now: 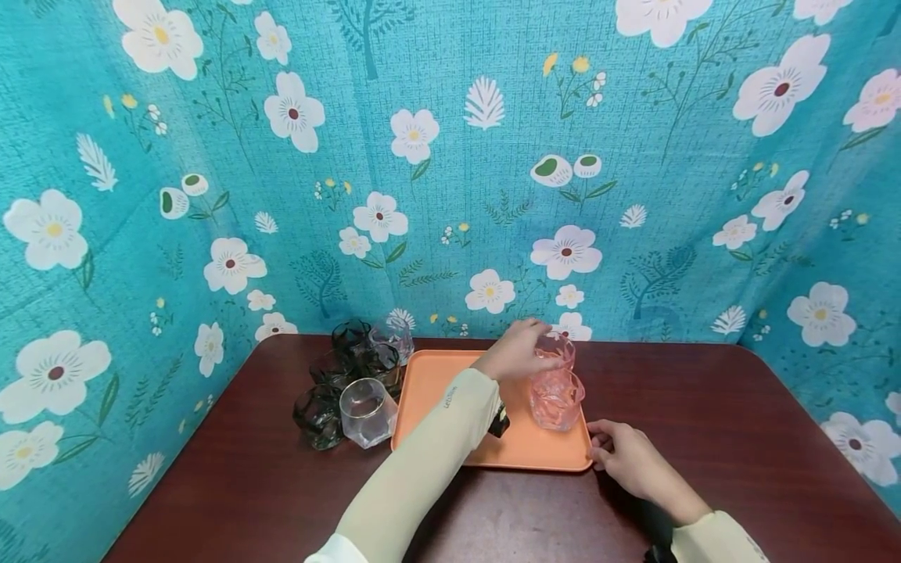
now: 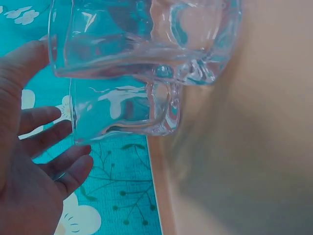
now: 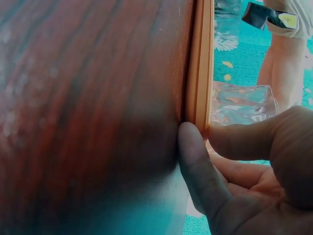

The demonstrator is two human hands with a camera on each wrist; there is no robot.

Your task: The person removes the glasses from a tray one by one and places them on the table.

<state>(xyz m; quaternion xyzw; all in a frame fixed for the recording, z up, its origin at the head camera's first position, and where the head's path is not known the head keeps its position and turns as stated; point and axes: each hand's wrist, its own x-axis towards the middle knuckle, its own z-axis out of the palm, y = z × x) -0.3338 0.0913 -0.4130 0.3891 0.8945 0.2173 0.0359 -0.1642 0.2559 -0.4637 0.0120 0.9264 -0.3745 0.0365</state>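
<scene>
Two pinkish clear glasses stand one behind the other on the right side of an orange tray (image 1: 450,453): a near glass (image 1: 556,403) and a far glass (image 1: 563,352). My left hand (image 1: 519,349) reaches across the tray to the far glass. In the left wrist view its fingers spread loosely at the rim of the smaller-looking glass (image 2: 122,115), and the thumb goes behind the larger-looking glass (image 2: 146,54). At the tray's near right corner, my right hand (image 1: 629,456) pinches the rim between thumb and index finger, seen close up in the right wrist view.
Left of the tray, several dark glasses (image 1: 318,418) stand clustered, with a clear glass (image 1: 368,414) in front and a pale clear glass (image 1: 396,335) behind. They sit on a dark brown table (image 1: 704,422). A floral turquoise cloth (image 1: 436,195) hangs behind it.
</scene>
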